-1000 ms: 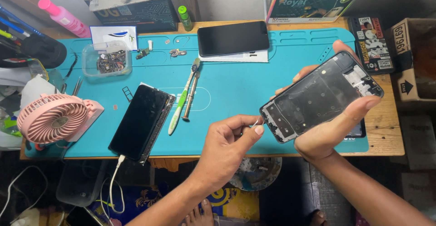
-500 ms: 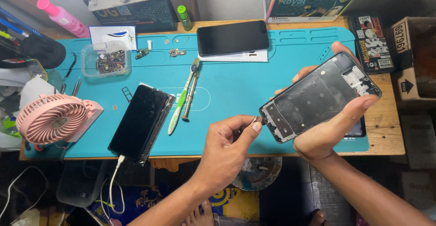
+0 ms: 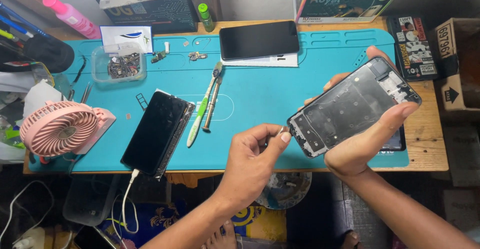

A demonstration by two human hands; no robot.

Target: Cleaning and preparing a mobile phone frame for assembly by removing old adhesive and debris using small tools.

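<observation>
Now right hand [image 3: 357, 144] fingers clamp phone frame [image 3: 352, 106]; left hand [image 3: 252, 161] fingers pinched beside its corner

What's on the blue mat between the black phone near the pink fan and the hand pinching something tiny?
In the head view, a green-and-white tool and a metal tool lie side by side between the black phone and the left hand.

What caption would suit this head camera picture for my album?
Right hand holds a bare phone frame above a teal work mat; left hand pinches a tiny part at its lower corner.

Tiny pinched piece [image 3: 281, 130], too small.
</observation>
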